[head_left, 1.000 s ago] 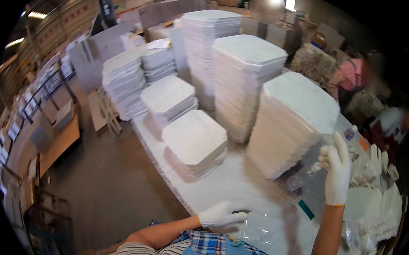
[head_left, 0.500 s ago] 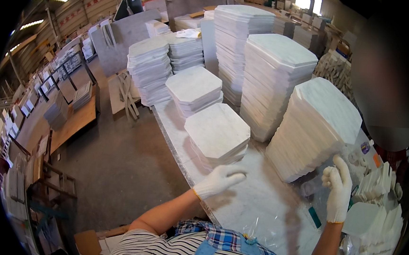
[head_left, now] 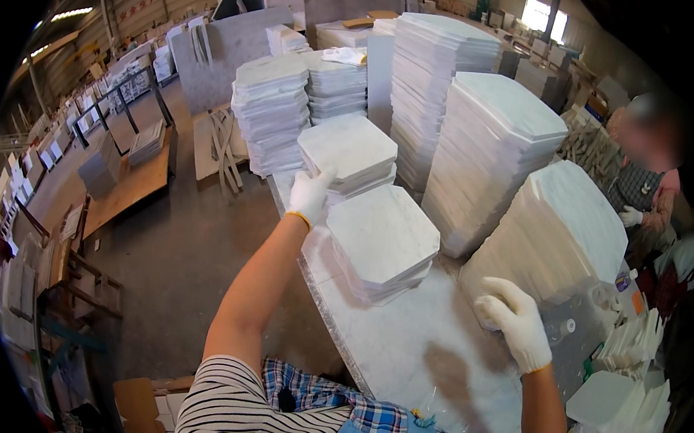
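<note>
My left hand, in a white glove, is at the near left corner of the top white stone tile on a short stack. Its thumb lies over the tile's edge, with the other fingers partly hidden. Closer to me stands another short stack of similar cut-corner tiles. My right hand, gloved too, hangs over the table with fingers loosely bent and apart, holding nothing. It is nearest to a tall, leaning tile stack.
Taller tile stacks rise behind on the white stone table. At the right are a clear plastic bottle and loose tile pieces. A co-worker stands at the far right. The table's left edge drops to the floor.
My left hand has reached forward and left, from beside the nearest short stack to the one behind it. My right hand has moved left and bent its fingers more.
</note>
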The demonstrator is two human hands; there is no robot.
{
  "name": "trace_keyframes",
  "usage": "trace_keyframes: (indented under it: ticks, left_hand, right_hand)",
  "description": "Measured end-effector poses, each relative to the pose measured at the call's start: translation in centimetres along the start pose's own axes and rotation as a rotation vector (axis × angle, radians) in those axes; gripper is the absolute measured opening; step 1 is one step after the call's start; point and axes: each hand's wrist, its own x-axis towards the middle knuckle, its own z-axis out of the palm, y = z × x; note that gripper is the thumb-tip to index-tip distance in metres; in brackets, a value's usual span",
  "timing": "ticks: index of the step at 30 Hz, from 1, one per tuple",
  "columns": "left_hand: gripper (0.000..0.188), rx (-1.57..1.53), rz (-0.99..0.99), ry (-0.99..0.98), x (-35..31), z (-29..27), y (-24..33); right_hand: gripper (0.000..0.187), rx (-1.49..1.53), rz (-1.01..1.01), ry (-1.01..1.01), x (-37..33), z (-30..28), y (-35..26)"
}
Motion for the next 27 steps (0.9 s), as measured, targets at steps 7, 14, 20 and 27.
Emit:
trace_keyframes:
  ticks: [7, 14, 20, 27]
  left_hand:
    - [0.043, -0.301, -0.228, -0.039, 2.7, 0.5, 0.6]
    - [0.036, -0.292, -0.33, -0.035, 4.5, -0.5, 1.1]
    - [0.031, -0.174, -0.285, -0.054, 3.8, 0.3, 1.5]
    - [0.035, -0.15, -0.216, 0.044, 4.5, 2.4, 2.4]
  right_hand:
    - [0.04, 0.034, 0.017, -0.237, 6.4, 4.3, -1.0]
    - [0.041, 0.067, -0.031, -0.318, 7.6, 6.4, -1.2]
    - [0.039, 0.117, 0.017, -0.292, 6.6, 5.7, -0.4]
    - [0.035, -0.08, -0.097, -0.162, 5.2, 3.6, -2.1]
